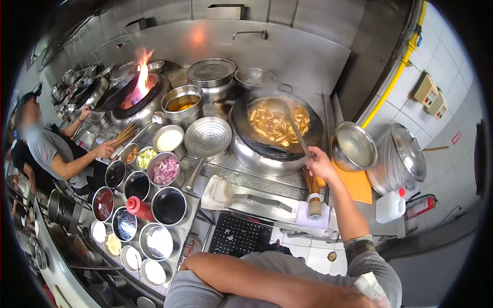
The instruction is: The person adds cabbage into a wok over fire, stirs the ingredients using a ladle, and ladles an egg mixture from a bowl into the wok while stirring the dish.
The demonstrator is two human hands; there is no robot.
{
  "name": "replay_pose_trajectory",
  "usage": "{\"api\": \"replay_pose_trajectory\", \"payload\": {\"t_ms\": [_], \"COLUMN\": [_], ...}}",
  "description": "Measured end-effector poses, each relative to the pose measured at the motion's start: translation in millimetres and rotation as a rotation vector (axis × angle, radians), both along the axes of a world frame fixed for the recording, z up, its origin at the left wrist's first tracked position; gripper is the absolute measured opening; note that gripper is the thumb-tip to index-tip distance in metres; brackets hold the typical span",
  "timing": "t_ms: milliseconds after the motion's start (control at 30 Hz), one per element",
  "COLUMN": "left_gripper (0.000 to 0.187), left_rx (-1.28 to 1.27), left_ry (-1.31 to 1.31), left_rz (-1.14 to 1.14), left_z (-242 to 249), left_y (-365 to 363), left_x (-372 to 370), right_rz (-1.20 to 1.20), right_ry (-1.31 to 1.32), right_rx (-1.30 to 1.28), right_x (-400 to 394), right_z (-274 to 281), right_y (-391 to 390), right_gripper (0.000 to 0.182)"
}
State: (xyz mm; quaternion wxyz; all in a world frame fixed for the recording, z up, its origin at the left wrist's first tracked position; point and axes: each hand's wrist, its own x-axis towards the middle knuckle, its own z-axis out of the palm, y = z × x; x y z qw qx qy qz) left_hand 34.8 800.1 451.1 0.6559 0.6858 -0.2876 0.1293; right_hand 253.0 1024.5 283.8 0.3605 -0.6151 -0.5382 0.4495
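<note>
My right hand [321, 164] grips the long handle of a ladle [291, 126]. The ladle's bowl rests in a dark wok [241, 120] full of brown saucy food [272, 123] on the burner ahead of me. My left forearm [257, 280] lies folded across my body at the bottom of the view. Its hand is hidden.
Several steel bowls of seasonings and sauces [154, 205] stand to the left, with a red squeeze bottle [137, 206] and a perforated strainer [208, 136]. Another person [56, 154] works a flaming wok [136, 92] at far left. A steel bowl [354, 146], orange board [359, 190] and bamboo brush [311, 192] sit right.
</note>
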Motion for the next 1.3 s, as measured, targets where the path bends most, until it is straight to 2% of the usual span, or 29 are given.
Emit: {"api": "replay_pose_trajectory", "payload": {"t_ms": [100,133,233,367,433,467,567,600,767,833,933,967,1033,1067,1133,1233,1300], "left_gripper": [0.034,0.034,0.033,0.033,0.032,0.032,0.032,0.032,0.031,0.036,0.04,0.039,0.04,0.041,0.041,0.041,0.04], "left_rx": [-0.023,-0.035,-0.05,0.021,0.068,0.074,0.067,0.062,0.08,0.163,0.261,0.118,0.404,0.522,0.617,0.748,0.829], "left_ry": [0.015,0.012,-0.006,0.006,0.037,0.044,0.065,0.07,0.106,0.091,0.235,0.398,0.284,0.241,0.262,0.339,0.374], "left_rz": [0.005,0.008,0.021,0.045,0.05,0.05,0.049,0.049,0.116,0.413,0.818,0.942,1.32,1.466,1.586,1.663,1.68], "left_z": [-7.5,-8.3,-9.8,-8.3,-10.4,-12.8,-16.3,-15.8,-18.0,-32.5,-68.2,-82.3,-125.0,-140.5,-147.2,-148.9,-157.7], "left_y": [5.3,7.3,4.6,1.2,-1.1,-0.5,5.0,7.2,26.7,44.8,109.6,131.6,178.0,196.8,217.5,236.2,248.7], "left_x": [-35.3,-47.8,-68.4,-47.1,-36.8,-40.5,-73.5,-88.9,-132.7,-121.2,-96.4,-87.3,-69.6,-63.8,-54.1,-39.3,-26.3], "right_rz": [0.053,0.041,-0.01,-0.067,-0.057,0.001,0.059,0.021,-0.119,-0.211,-0.248,-0.208,-0.204,-0.182,-0.128,-0.072,-0.026], "right_ry": [0.131,0.095,0.02,-0.228,-0.154,-0.027,0.074,0.047,-0.171,-0.317,-0.206,0.013,0.396,0.423,0.49,0.321,0.283], "right_rx": [-0.112,-0.171,-0.17,-0.026,0.014,0.0,-0.161,-0.19,-0.036,0.043,0.025,0.003,-0.143,-0.148,-0.161,-0.106,-0.171], "right_x": [6.0,12.0,43.2,13.6,-2.2,-3.9,4.1,6.0,33.5,22.5,4.3,1.8,-4.5,-2.4,1.4,4.2,16.4], "right_z": [19.7,35.0,29.5,13.2,-6.1,-13.7,33.0,51.9,29.1,22.5,8.4,-3.6,11.8,17.0,24.5,44.1,51.6], "right_y": [-35.6,-49.7,-55.9,-23.5,-1.4,4.1,-43.1,-60.3,-54.1,-43.5,-22.3,-14.0,-19.1,-25.9,-40.0,-63.9,-65.9], "right_gripper": [0.056,0.057,0.059,0.061,0.061,0.06,0.059,0.056,0.065,0.064,0.05,0.046,0.047,0.047,0.049,0.053,0.057]}}
